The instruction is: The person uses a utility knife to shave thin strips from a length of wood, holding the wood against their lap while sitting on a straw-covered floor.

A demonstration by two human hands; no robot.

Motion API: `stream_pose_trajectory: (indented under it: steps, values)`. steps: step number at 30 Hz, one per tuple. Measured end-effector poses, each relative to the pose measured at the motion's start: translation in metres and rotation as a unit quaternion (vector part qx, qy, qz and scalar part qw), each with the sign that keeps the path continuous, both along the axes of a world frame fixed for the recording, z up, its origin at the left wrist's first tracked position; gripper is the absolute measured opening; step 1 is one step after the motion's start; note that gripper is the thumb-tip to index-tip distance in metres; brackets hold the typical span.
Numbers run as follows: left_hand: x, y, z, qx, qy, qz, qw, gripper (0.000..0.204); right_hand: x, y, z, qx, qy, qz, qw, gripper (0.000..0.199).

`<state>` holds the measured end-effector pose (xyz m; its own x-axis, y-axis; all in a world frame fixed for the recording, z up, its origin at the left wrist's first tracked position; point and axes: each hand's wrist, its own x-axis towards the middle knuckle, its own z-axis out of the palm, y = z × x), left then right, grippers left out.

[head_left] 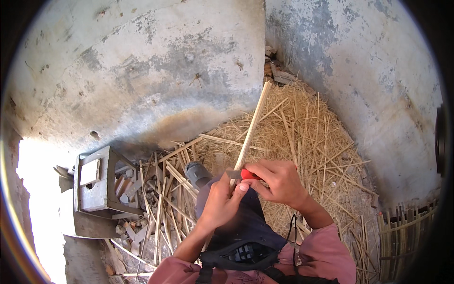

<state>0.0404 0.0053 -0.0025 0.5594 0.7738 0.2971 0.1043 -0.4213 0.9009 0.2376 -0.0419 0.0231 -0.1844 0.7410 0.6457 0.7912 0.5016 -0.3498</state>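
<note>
A long pale split bamboo strip [255, 120] slants up and away from my lap, its far end above the heap of shavings. My left hand [221, 201] is closed round its near part. In my right hand [279, 182] is a knife with a red handle [248, 174]; the fingers are wrapped round it. Its grey blade lies across the strip, just beyond my left fingers. Both hands are close together, the right thumb near the left thumb. The strip's lower end is mostly hidden by my left hand and forearm.
Thin shavings [302, 128] heap up toward the wall corner. Loose bamboo strips [161, 208] lie to the left, beside a worn wooden stool-like frame [97, 206] and rubble. A slatted bamboo panel [406, 236] stands at right. Stained walls [156, 61] enclose the far side.
</note>
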Motion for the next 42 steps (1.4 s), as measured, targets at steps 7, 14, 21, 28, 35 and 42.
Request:
stream_pose_trajectory:
  steps: [7,14,21,28,35,42]
  values:
    - [0.004,-0.005,0.005,-0.004,0.016,0.031,0.999,0.029,-0.005,0.001,-0.009,0.022,-0.003,-0.029,0.999,0.027]
    - [0.007,-0.004,-0.003,0.051,0.045,0.086,0.994,0.029,-0.02,0.001,-0.009,0.016,0.022,-0.075,0.997,0.031]
    - [0.01,-0.005,0.006,0.017,0.05,0.075,0.996,0.026,-0.027,-0.002,-0.012,0.02,0.087,-0.121,0.989,0.03]
    - [0.002,-0.003,0.002,-0.029,0.016,0.023,0.999,0.028,-0.021,0.004,0.0,0.006,0.123,-0.091,0.988,0.026]
    - [-0.006,0.001,-0.002,-0.093,0.006,-0.058,0.994,0.033,0.003,0.003,-0.01,-0.021,0.069,0.015,0.997,0.024]
    - [-0.001,0.002,0.009,-0.114,0.023,-0.06,0.991,0.027,0.009,0.003,-0.013,-0.016,0.041,0.033,0.998,0.022]
